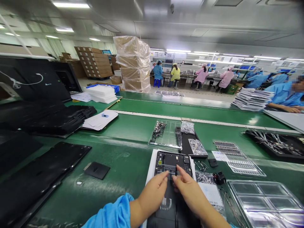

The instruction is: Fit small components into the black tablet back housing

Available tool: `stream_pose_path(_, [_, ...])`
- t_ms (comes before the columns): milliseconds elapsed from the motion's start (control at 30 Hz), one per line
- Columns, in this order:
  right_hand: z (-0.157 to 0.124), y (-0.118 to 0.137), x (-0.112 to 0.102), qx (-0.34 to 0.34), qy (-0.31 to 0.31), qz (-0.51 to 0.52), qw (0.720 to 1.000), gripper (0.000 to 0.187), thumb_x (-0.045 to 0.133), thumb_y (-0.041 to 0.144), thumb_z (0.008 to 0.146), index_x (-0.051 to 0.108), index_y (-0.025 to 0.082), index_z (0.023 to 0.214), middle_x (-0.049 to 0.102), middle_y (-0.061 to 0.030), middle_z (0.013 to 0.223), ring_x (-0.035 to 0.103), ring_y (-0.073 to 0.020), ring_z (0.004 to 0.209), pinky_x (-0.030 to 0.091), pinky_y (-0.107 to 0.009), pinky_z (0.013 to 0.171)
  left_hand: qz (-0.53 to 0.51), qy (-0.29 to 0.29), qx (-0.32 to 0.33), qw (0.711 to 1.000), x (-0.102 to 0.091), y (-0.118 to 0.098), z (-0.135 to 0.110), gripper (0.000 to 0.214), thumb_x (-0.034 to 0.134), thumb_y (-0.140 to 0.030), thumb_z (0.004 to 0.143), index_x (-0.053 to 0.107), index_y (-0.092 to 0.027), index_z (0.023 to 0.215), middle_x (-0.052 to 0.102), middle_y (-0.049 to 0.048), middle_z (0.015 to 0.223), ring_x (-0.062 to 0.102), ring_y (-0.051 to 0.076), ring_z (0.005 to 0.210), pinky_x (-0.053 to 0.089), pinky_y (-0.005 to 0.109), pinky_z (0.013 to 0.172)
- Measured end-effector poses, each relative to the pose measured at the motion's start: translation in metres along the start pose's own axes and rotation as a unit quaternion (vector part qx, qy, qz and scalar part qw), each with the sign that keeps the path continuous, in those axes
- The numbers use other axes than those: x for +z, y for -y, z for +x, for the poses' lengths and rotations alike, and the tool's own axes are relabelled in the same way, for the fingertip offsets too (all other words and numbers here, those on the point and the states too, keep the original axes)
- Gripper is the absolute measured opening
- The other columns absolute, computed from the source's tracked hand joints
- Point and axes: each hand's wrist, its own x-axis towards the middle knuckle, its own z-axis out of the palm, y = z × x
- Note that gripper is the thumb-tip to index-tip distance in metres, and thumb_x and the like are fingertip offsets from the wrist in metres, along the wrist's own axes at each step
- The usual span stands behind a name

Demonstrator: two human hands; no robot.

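A black device housing point(173, 158) with exposed inner parts, possibly a tablet or laptop, lies lengthwise in front of me on a white board point(150, 171). My left hand point(155, 190) is over its left side, thumb and fingers pressed together; whatever they pinch is too small to make out. Across from it, my right hand point(186, 186) bends its index finger and thumb toward each other around a thin dark bit at the housing's middle, which I cannot name. Below the hands, a clear curved piece point(166, 204) rests on the housing. The hands hide part of the inside.
Beyond the housing are a clear tray of small parts point(163, 134) and a black tray with bags point(190, 142). Clear trays point(266, 199) stand at right. Black panels point(47, 171) and a small black plate point(97, 170) lie left. A co-worker point(285, 91) sits far right.
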Motion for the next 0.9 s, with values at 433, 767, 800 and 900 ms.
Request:
stream_pose_path(433, [0.001, 0.024, -0.01, -0.067, -0.004, -0.339, 0.938, 0.057, 0.039, 0.021, 0.08, 0.031, 0.02, 0.136, 0.066, -0.0039, 0.098, 0.06, -0.0193, 0.088, 0.042, -0.028, 0.075, 0.209, 0.087, 0.125, 0.966, -0.024, -0.007, 0.03, 0.035, 0.036, -0.028, 0.087, 0.053, -0.018, 0.116, 0.058, 0.0076, 0.116, 0.051, 0.02, 0.107, 0.037, 0.034, 0.096])
stream_pose_path(767, [0.009, 0.019, -0.014, -0.072, -0.042, -0.356, 0.931, 0.047, 0.037, 0.03, 0.084, 0.044, 0.015, 0.128, 0.062, -0.0078, 0.11, 0.057, -0.0202, 0.1, 0.042, -0.032, 0.087, 0.218, 0.065, 0.112, 0.967, -0.024, -0.001, 0.033, 0.031, 0.034, -0.032, 0.088, 0.061, -0.021, 0.1, 0.065, 0.0048, 0.099, 0.057, 0.02, 0.094, 0.043, 0.032, 0.085])
stream_pose_path(800, [0.01, 0.02, -0.015, -0.076, -0.043, -0.379, 0.921, 0.044, 0.036, 0.031, 0.085, 0.048, 0.015, 0.125, 0.061, -0.0087, 0.111, 0.057, -0.0217, 0.1, 0.041, -0.034, 0.087, 0.221, 0.061, 0.115, 0.967, -0.024, -0.001, 0.034, 0.032, 0.034, -0.032, 0.089, 0.061, -0.02, 0.1, 0.065, 0.0053, 0.099, 0.057, 0.021, 0.094, 0.042, 0.033, 0.086])
stream_pose_path(900, [0.015, 0.019, -0.017, -0.096, -0.044, -0.437, 0.893, 0.038, 0.035, 0.031, 0.087, 0.058, 0.016, 0.112, 0.061, -0.0096, 0.11, 0.056, -0.0249, 0.1, 0.041, -0.037, 0.087, 0.229, 0.046, 0.124, 0.964, -0.024, -0.001, 0.037, 0.031, 0.034, -0.029, 0.089, 0.06, -0.019, 0.101, 0.064, 0.007, 0.099, 0.055, 0.022, 0.095, 0.041, 0.035, 0.088])
